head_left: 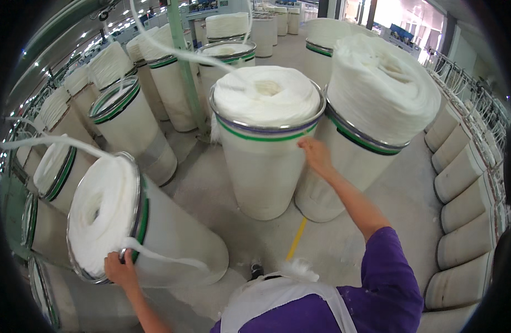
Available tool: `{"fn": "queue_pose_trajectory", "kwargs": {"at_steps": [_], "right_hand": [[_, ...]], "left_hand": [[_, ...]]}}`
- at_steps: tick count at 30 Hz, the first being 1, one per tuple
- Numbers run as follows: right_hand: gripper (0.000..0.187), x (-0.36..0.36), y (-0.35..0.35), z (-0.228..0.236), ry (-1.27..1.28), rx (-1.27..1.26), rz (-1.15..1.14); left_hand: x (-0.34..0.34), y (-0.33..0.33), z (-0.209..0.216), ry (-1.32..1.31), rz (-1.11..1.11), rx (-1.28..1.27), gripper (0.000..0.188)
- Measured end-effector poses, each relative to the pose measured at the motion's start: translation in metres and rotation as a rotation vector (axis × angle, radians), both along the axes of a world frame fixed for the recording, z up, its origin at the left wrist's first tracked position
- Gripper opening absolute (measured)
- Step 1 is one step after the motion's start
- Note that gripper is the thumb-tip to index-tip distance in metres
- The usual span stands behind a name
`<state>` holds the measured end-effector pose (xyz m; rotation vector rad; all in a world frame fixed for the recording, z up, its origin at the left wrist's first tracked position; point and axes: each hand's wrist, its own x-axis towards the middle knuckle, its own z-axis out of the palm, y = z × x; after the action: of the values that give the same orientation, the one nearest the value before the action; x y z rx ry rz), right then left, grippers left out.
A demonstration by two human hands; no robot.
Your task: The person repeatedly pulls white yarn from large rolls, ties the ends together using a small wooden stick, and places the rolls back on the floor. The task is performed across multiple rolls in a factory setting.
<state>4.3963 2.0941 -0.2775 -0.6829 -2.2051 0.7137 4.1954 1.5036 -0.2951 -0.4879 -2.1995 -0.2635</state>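
Note:
At the lower left stands a tall, pale sliver can (172, 233) with a metal rim and green band, filled with coiled white sliver (103, 211). My left hand (121, 270) has its fingers curled over that rim. Beside these fingers a loose white sliver end (167, 257) hangs down the can's outer side. My right hand (316, 155) is closed at the side of the middle sliver can (261, 177), just below its purple and green bands. Whatever those fingers hold is hidden. Coiled sliver (266, 94) rises above the middle can's rim, with a strand running up from it.
Another can (327, 188), topped by a tall sliver coil (383, 83), stands close against the middle one. A green post (184, 72) rises behind. Several cans line the left and right sides. A yellow line (296, 238) marks the floor near my shoe (256, 271).

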Motion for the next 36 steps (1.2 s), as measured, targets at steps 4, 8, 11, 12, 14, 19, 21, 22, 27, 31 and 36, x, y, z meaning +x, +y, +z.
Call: {"fn": "queue_pose_trajectory", "kwargs": {"at_steps": [4, 8, 11, 12, 14, 19, 21, 22, 27, 31, 36], "right_hand": [[0.038, 0.014, 0.107, 0.007, -0.240, 0.226, -0.282], [0.042, 0.030, 0.220, -0.009, -0.448, 0.398, -0.345], [0.029, 0.039, 0.286, -0.036, -0.349, 0.481, -0.376], [0.031, 0.042, 0.303, -0.039, -0.549, 0.397, -0.402], [0.033, 0.029, 0.323, -0.044, -0.394, 0.538, -0.373], [0.043, -0.024, 0.337, -0.032, -0.453, 0.314, -0.508], [0.048, -0.040, 0.337, -0.028, -0.497, 0.252, -0.620], [0.047, -0.044, 0.335, -0.027, -0.515, 0.260, -0.606], [0.043, -0.037, 0.300, -0.012, -0.645, 0.293, -0.467], [0.037, -0.006, 0.256, -0.002, -0.610, 0.428, -0.436], [0.038, 0.087, 0.209, -0.009, -0.651, 0.507, -0.354]], "left_hand": [[-0.063, 0.002, 0.015, 0.000, 0.113, -0.031, 0.038], [-0.072, 0.033, 0.015, -0.068, -0.014, 0.090, 0.031], [-0.066, 0.090, 0.005, -0.208, 0.106, 0.143, 0.026], [-0.072, 0.110, 0.003, -0.147, 0.017, 0.120, 0.026], [-0.070, 0.147, 0.001, -0.151, 0.148, 0.058, 0.025], [-0.095, 0.157, 0.020, -0.092, 0.200, 0.009, 0.028], [-0.107, 0.153, 0.023, -0.084, 0.179, 0.013, 0.029], [-0.110, 0.148, 0.023, -0.075, 0.192, 0.016, 0.029], [-0.131, 0.114, 0.025, -0.094, 0.211, 0.032, 0.036], [-0.140, 0.071, 0.033, -0.136, 0.229, 0.008, 0.041], [-0.132, 0.032, 0.036, -0.146, 0.234, -0.017, 0.040]]}}
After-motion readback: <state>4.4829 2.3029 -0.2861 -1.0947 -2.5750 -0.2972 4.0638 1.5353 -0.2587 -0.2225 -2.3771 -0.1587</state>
